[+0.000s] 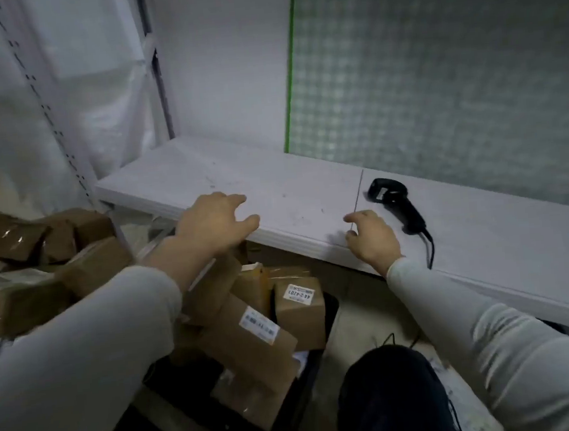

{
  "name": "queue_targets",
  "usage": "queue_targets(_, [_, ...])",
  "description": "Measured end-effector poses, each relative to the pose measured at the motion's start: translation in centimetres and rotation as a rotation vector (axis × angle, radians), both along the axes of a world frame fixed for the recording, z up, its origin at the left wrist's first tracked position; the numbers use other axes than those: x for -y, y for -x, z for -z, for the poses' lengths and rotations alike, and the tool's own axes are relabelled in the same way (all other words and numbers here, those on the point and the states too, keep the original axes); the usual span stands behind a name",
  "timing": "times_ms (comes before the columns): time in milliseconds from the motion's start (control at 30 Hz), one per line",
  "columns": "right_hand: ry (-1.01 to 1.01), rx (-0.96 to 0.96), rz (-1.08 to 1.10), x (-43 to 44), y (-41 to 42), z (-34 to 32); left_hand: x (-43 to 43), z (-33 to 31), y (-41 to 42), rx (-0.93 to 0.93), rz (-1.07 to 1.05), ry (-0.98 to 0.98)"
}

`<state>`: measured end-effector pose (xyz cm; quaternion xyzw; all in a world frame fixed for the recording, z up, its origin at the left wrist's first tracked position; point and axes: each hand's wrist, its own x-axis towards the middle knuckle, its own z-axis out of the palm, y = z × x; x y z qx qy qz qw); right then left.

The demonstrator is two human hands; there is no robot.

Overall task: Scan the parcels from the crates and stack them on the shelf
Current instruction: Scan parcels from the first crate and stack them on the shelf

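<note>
Parcels (253, 341), brown cardboard with white labels, sit heaped at all angles in a black crate (329, 314) on the floor, right below the front edge of the shelf (273, 182). One small box (300, 312) stands at the crate's right side, label facing up, and a longer one leans across the middle. More boxes (21, 293) are piled up on the far left. Up top, the white shelf carries no parcels, only the black scanner (395, 202), lying on its side with its cable (430, 250) trailing off over the front edge. Both hands are up at that edge and well apart, and neither is holding anything. The left hand (213, 223) is over the front lip, fingers loosely bent and thumb stretched along the edge. The right hand (373, 238) rests on the shelf just beside the scanner's handle but is not touching it, fingers relaxed. Pale grey sleeves run back from both wrists. A dark-trousered knee (388, 398) shows low in the middle. Behind the shelf stands a patterned panel (436, 81) with a green strip down its left side, and a perforated white post (46, 109) rises at the left.
</note>
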<state>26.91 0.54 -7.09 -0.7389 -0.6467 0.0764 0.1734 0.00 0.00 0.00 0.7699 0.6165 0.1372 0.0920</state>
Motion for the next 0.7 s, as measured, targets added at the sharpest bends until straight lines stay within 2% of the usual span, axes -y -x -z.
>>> queue_targets(133, [0.049, -0.082, 0.173, 0.0, -5.1, 0.9, 0.7, 1.6, -1.8, 0.001, -0.005, 0.077])
queue_targets(300, [0.002, -0.122, 0.31, -5.0, -10.5, 1.8, -2.8, 2.8, -5.4, -0.024, 0.033, 0.108])
queue_targets(433, [0.047, -0.055, 0.408, -8.5, -12.6, 3.1, -5.7, 3.7, -8.7, -0.084, 0.114, 0.107])
queue_targets(633, [0.112, -0.055, 0.442, -10.3, -13.9, 4.1, -7.2, 4.7, -9.9, -0.058, 0.12, 0.113])
queue_targets(700, [0.105, -0.149, 0.458, -10.0, -14.2, 3.2, -7.1, 4.7, -8.8, -0.006, 0.071, 0.14])
